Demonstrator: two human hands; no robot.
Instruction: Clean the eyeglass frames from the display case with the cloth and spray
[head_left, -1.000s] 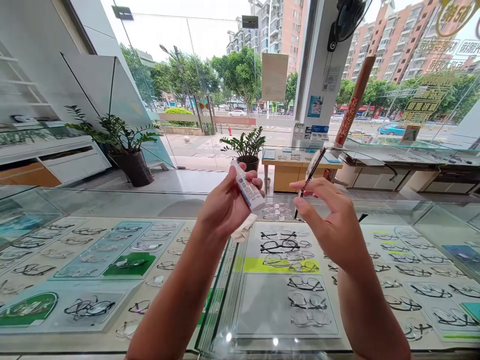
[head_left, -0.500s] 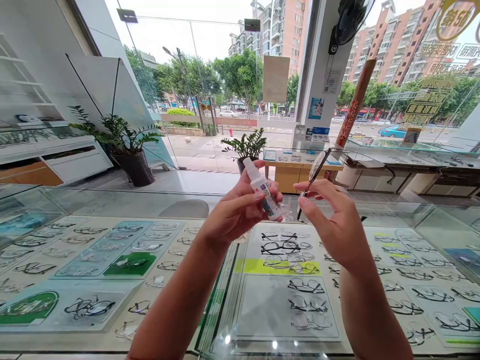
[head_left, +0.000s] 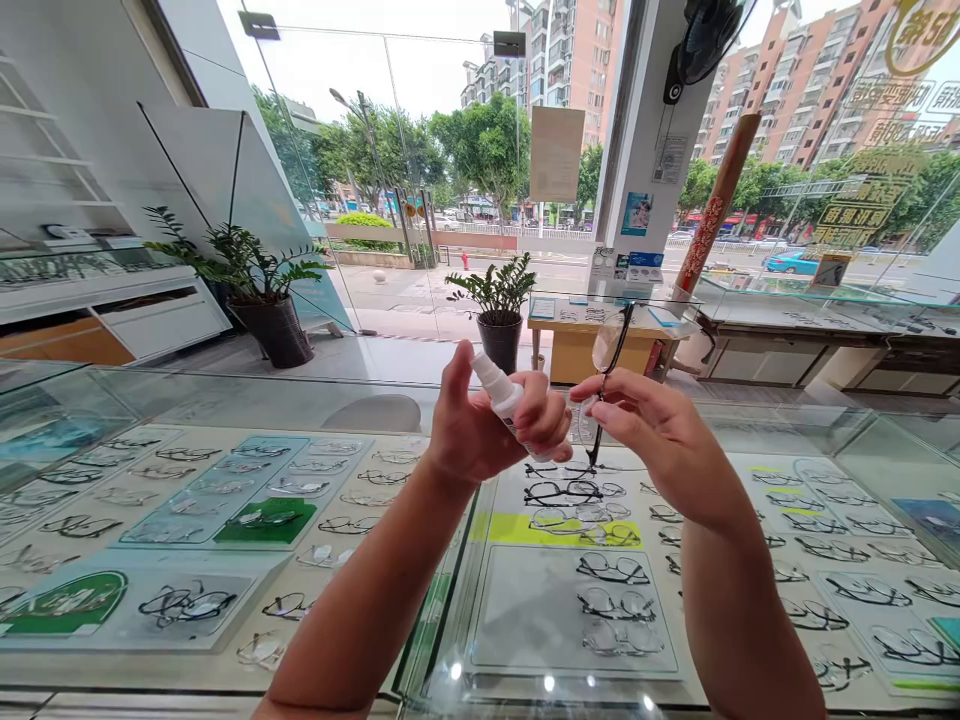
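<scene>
A small white spray bottle (head_left: 501, 388) lies tilted in my left hand (head_left: 480, 430); my fingers wrap round its body and cover most of its label. The thumb stands up near the white nozzle end, at the upper left. In my right hand (head_left: 652, 410) a pair of eyeglasses (head_left: 609, 345) is pinched near the bridge between thumb and fingers. The glasses are turned on end, one lens above the fingers and the other below, partly hidden. Bottle and glasses are held apart, close to each other above the glass counter.
Below my arms is a glass display counter (head_left: 555, 620) with rows of eyeglass frames (head_left: 611, 568) inside. Beyond it stand a potted plant (head_left: 499, 325), a bigger potted plant (head_left: 270, 320) at left, a grey round chair back (head_left: 375, 412) and a low display table (head_left: 592, 350).
My left hand has turned the bottle and closed its fingers round it, hiding the label; the thumb has moved up toward the nozzle. My right hand has turned the glasses so the lenses show more.
</scene>
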